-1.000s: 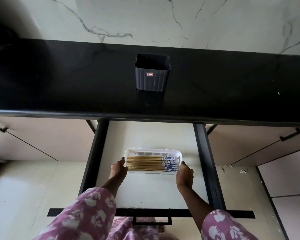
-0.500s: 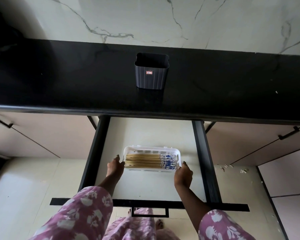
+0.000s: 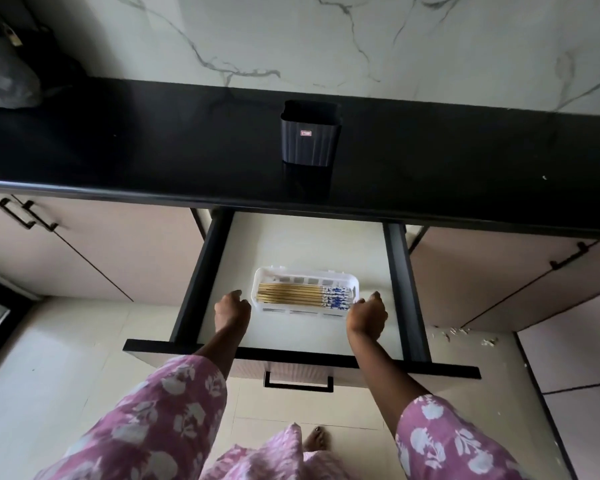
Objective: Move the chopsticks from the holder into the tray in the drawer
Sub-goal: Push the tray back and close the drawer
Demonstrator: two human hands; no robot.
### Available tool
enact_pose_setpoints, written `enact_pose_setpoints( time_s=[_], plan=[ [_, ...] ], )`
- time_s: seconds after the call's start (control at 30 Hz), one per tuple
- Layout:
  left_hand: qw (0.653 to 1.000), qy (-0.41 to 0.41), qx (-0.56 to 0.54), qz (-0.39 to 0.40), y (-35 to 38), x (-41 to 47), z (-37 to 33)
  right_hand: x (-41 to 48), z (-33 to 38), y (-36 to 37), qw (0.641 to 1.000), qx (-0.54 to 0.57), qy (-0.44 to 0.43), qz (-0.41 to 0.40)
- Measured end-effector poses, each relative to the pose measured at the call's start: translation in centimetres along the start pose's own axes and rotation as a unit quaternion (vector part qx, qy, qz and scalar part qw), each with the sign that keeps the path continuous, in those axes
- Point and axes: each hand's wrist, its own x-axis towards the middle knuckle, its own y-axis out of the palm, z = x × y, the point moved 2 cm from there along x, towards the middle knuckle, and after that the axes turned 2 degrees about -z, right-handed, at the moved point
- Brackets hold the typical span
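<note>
A white slotted tray [image 3: 305, 274] lies in the open drawer [image 3: 201, 282]. Several wooden chopsticks [image 3: 291, 294] with blue-patterned ends lie flat in it, side by side. The dark ribbed holder [image 3: 310, 143] stands on the black counter above, and nothing shows above its rim. My left hand [image 3: 232, 311] is curled just off the tray's left end, a small gap between them. My right hand [image 3: 367, 317] has its curled fingertips against the tray's right end.
The black countertop [image 3: 118, 143] overhangs the back of the drawer. The drawer front and its handle [image 3: 298, 382] are close to my body. Closed cabinet doors [image 3: 118, 251] flank the drawer. A grey bag [image 3: 4, 74] sits at the far left. Debris [image 3: 465, 336] lies on the floor.
Both hands held the tray's ends before. My left hand has now come slightly away from the left end; my right still touches the right end. The tray has not moved in the drawer.
</note>
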Motion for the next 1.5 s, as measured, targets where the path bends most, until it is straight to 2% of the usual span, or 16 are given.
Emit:
enact_pose_setpoints(
  time_s=[0.17,0.33,0.4,0.5,0.57,0.63,0.73,0.8,0.9,1.07,1.27,1.37,1.5],
  plan=[
    [0.999,0.029,-0.011,-0.034,-0.8,-2.8,0.7,-2.3,-0.6,-1.3,0.998,0.059,0.004,-0.038],
    [0.993,0.089,0.032,-0.073,-1.9,-6.5,2.7,-6.8,-1.8,-2.9,0.994,0.048,-0.079,-0.063],
    [0.995,0.052,0.047,-0.075,-2.3,-7.8,3.5,-8.6,-2.7,-3.2,0.993,0.043,-0.080,-0.080],
    [0.997,-0.059,0.006,-0.049,-2.7,-9.8,4.1,-10.6,-4.4,-3.3,0.997,0.031,-0.017,-0.069],
    [0.991,-0.128,-0.048,-0.015,-3.0,-10.5,4.0,-11.6,-4.9,-3.6,0.997,0.062,0.035,-0.038],
    [0.984,-0.163,-0.064,0.021,-2.8,-10.1,4.1,-11.7,-5.1,-3.7,0.993,0.092,0.070,0.011],
    [0.987,-0.141,-0.063,0.047,-2.9,-9.2,4.2,-11.0,-5.3,-3.4,0.988,0.109,0.086,0.067],
    [0.988,-0.133,-0.061,0.044,-3.1,-9.1,4.2,-10.1,-5.6,-3.0,0.990,0.075,0.083,0.080],
    [0.989,-0.129,-0.060,0.046,-2.8,-8.7,4.0,-9.0,-5.5,-2.7,0.995,0.028,0.062,0.076],
    [0.986,-0.137,-0.093,0.027,-2.5,-7.4,3.0,-7.6,-4.4,-1.9,0.997,0.019,0.055,0.055],
    [0.971,-0.141,-0.192,0.015,-1.2,-4.1,1.0,-5.4,-2.2,-0.8,0.994,0.073,0.068,0.040],
    [0.959,-0.172,-0.224,-0.009,-0.7,-2.4,-0.3,-4.2,-0.8,-0.3,0.990,0.114,0.076,0.027],
    [0.969,-0.136,-0.203,-0.037,-0.1,-0.3,-2.4,-2.3,1.2,0.4,0.985,0.150,0.080,0.014]
  ],
)
